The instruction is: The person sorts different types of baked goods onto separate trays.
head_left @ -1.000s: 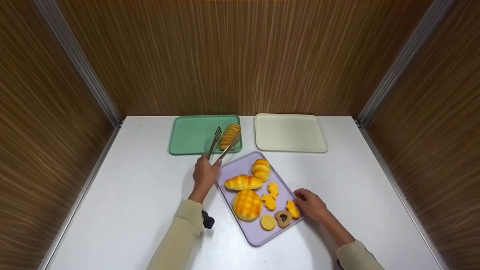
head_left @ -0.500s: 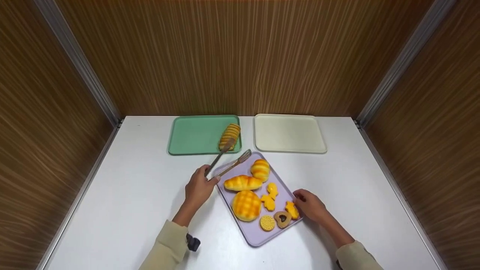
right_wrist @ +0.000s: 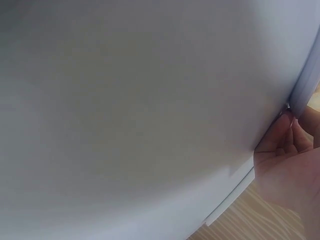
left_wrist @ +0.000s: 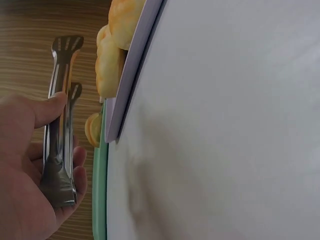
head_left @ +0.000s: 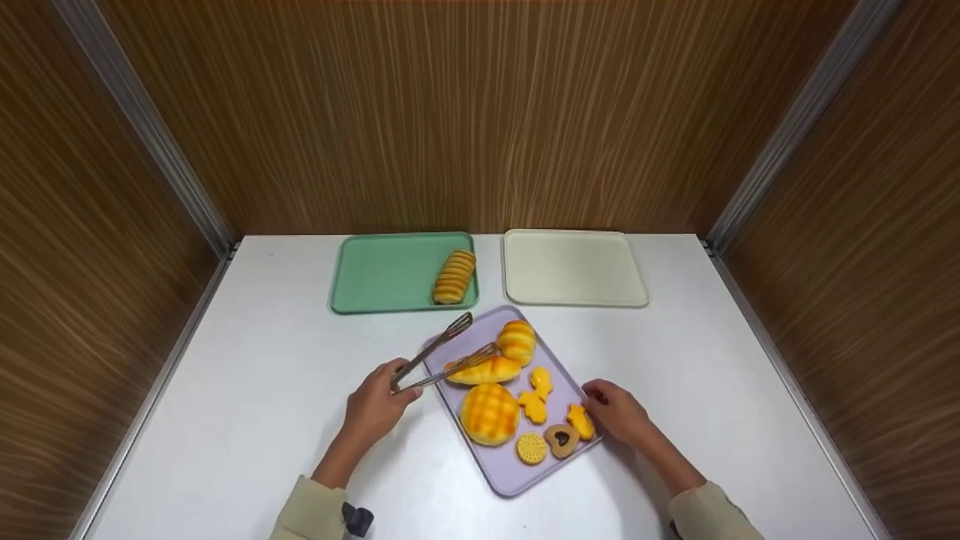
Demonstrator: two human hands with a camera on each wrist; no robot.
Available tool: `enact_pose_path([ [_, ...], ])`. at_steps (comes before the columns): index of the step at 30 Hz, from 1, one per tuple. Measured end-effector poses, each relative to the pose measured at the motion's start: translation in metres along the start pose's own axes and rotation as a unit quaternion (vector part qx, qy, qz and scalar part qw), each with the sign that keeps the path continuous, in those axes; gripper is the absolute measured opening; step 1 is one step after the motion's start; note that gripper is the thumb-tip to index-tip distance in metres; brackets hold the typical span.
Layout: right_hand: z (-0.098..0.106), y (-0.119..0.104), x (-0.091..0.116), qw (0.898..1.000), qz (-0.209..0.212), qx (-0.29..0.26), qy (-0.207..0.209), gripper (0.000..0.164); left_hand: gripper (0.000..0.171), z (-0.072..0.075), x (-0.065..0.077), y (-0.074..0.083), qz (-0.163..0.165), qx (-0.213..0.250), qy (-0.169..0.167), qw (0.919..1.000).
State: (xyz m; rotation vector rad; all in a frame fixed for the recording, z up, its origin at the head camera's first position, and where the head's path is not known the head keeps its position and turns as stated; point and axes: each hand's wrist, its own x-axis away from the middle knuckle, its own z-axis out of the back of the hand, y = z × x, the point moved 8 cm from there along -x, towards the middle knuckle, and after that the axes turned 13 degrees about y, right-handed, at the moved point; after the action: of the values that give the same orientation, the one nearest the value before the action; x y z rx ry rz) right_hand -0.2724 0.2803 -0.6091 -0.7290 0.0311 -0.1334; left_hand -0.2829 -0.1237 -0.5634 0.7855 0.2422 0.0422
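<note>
My left hand (head_left: 376, 405) holds metal tongs (head_left: 459, 325), their arms spread, with nothing between the tips. In the head view the tips hover over or near a croissant (head_left: 495, 369) on the lilac tray (head_left: 514, 480). The left wrist view shows the tongs (left_wrist: 62, 80) lying across the palm, thumb on one arm. My right hand (head_left: 619, 412) pinches the tray's right edge, also visible in the right wrist view. On this tray lie a striped roll (head_left: 517, 341), a checkered round bun (head_left: 490, 414), a round biscuit (head_left: 531, 448), a heart-shaped cookie (head_left: 562, 441) and several small yellow pieces (head_left: 533, 407).
A green tray (head_left: 382, 274) stands at the back left, with a long ridged bread (head_left: 454, 277) at its right end. To its right is a cream tray (head_left: 574, 266). Wood-patterned walls (head_left: 480, 112) enclose the white table (head_left: 247, 375).
My left hand has drawn the tongs back from the ridged bread on the green tray, towards the lower left and over the lilac tray. The right hand stays at the tray's edge.
</note>
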Motion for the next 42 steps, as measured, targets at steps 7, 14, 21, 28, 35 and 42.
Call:
enact_pose_path([
  [7,0.002,-0.003,-0.001,1.0,0.012,-0.005,0.006,0.021,0.049,0.011,0.006,-0.015,0.025,0.0,-0.038,0.999],
  [14,0.001,-0.002,0.001,1.0,0.019,0.0,0.005,0.019,0.051,0.016,0.016,-0.027,0.033,0.021,-0.053,0.9979],
  [21,0.002,-0.003,0.001,1.0,0.018,-0.008,0.011,0.02,0.053,0.017,0.02,-0.033,0.029,0.017,-0.06,0.9976],
  [28,0.002,-0.003,0.002,0.999,0.028,-0.01,0.017,0.019,0.053,0.015,0.02,-0.036,0.021,0.0,-0.07,0.9974],
  [35,0.003,-0.002,0.002,1.0,0.023,-0.012,0.017,0.02,0.053,0.011,0.013,-0.037,0.01,-0.007,-0.073,0.9973],
  [42,0.001,0.0,0.002,1.0,0.0,-0.014,0.006,0.022,0.05,0.005,0.004,-0.04,0.006,-0.009,-0.07,0.9975],
])
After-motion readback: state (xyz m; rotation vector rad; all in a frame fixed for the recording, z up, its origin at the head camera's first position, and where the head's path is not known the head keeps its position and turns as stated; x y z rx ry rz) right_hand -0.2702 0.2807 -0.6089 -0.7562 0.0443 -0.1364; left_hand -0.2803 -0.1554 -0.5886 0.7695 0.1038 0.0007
